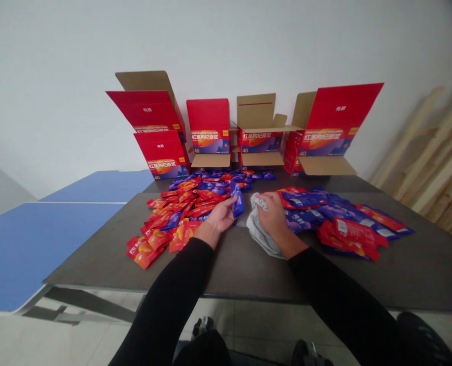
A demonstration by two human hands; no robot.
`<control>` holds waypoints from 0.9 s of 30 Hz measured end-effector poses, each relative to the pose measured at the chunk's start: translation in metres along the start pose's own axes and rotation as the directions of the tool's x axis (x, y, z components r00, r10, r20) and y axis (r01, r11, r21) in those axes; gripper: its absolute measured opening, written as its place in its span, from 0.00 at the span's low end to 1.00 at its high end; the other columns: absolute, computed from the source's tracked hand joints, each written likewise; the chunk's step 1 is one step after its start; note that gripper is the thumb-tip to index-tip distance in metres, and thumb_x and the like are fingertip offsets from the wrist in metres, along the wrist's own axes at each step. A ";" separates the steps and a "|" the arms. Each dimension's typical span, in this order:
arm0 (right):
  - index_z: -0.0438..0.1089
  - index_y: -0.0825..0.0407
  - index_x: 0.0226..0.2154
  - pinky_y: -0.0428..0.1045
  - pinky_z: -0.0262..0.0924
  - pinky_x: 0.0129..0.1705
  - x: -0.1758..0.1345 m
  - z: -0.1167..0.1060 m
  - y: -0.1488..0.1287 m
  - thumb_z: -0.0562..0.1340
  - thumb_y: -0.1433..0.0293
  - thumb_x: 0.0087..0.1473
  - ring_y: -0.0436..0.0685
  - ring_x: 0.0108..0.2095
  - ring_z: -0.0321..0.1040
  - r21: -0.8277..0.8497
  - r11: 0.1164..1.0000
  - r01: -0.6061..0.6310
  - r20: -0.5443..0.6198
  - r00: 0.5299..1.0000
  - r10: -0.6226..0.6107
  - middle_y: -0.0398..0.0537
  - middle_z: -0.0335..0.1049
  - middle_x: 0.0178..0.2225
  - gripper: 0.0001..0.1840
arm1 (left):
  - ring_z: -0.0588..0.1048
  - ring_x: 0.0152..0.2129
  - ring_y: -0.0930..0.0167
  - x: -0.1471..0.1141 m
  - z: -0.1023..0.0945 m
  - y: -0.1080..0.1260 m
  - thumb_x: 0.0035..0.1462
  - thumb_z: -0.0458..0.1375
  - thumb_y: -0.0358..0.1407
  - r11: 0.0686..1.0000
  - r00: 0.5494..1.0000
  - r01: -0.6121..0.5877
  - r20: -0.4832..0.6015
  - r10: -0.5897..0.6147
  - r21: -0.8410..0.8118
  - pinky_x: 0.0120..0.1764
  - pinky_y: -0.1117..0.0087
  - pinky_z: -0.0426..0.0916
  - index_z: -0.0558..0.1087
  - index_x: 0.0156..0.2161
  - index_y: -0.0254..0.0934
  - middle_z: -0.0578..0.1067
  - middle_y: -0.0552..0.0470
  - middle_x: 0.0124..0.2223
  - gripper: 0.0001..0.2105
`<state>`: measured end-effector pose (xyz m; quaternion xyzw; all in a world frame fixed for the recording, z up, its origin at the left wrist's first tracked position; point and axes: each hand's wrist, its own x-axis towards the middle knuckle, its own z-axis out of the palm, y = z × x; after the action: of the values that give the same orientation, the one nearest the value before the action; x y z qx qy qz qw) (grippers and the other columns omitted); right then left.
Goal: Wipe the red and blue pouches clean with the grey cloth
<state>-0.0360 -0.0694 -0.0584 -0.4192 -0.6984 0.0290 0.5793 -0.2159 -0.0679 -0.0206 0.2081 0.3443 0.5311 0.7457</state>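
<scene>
My left hand (222, 214) is closed on a purple sachet (238, 201), gripping it between thumb and fingers over the middle of the table. To its right, my right hand (272, 212) is closed round a crumpled light grey cloth (259, 231), part of which hangs down onto the tabletop. A loose heap of red and purple sachets (187, 203) lies left of and beyond my left hand. Beside my right hand, more purple sachets (334, 211) lie in flatter, overlapping rows, with several red sachets (350, 236) on top at the near side.
Open red cartons stand along the back: two stacked at the left (162, 155), two in the middle (210, 140) (262, 142), and more at the right (325, 140). A blue table (58, 239) adjoins the dark table (226, 277) on the left. Wooden slats (435, 157) lean at the right.
</scene>
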 end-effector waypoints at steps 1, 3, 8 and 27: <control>0.75 0.46 0.45 0.64 0.67 0.56 0.000 0.000 -0.001 0.58 0.73 0.58 0.66 0.49 0.67 0.011 1.000 0.010 0.000 1.000 -0.010 0.55 0.67 0.45 0.14 | 0.76 0.24 0.74 0.001 0.000 0.000 0.61 0.60 0.27 1.000 0.999 -0.027 -0.033 0.026 -0.008 0.32 0.74 0.73 0.74 0.40 0.33 0.77 0.51 0.31 0.03; 0.74 0.45 0.45 0.65 0.67 0.56 -0.001 -0.001 -0.002 0.58 0.75 0.57 0.65 0.49 0.68 0.039 0.998 0.044 0.011 0.999 -0.045 0.54 0.66 0.45 0.16 | 0.77 0.24 0.73 0.003 0.000 0.000 0.60 0.61 0.28 0.997 0.993 -0.071 -0.095 0.069 -0.027 0.32 0.72 0.74 0.74 0.42 0.33 0.78 0.51 0.32 0.05; 0.73 0.45 0.47 0.63 0.69 0.53 -0.005 0.000 -0.006 0.60 0.76 0.54 0.62 0.47 0.69 0.127 0.977 0.170 0.096 0.978 -0.183 0.50 0.67 0.45 0.19 | 0.79 0.25 0.70 0.004 -0.001 0.001 0.60 0.58 0.26 0.993 0.992 -0.105 -0.082 0.101 -0.048 0.32 0.69 0.74 0.72 0.47 0.35 0.78 0.50 0.33 0.10; 0.75 0.48 0.50 0.64 0.62 0.58 -0.005 0.000 -0.005 0.56 0.81 0.46 0.64 0.51 0.67 0.063 0.976 0.207 0.298 0.930 -0.216 0.51 0.74 0.50 0.30 | 0.81 0.32 0.65 -0.006 -0.001 -0.014 0.68 0.52 0.46 0.972 0.952 0.195 0.214 -0.220 0.132 0.39 0.66 0.75 0.76 0.49 0.32 0.81 0.43 0.37 0.19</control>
<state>-0.0383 -0.0758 -0.0595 -0.3233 -0.8194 0.0411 0.4715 -0.2083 -0.0784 -0.0291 0.2706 0.3053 0.4026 0.8194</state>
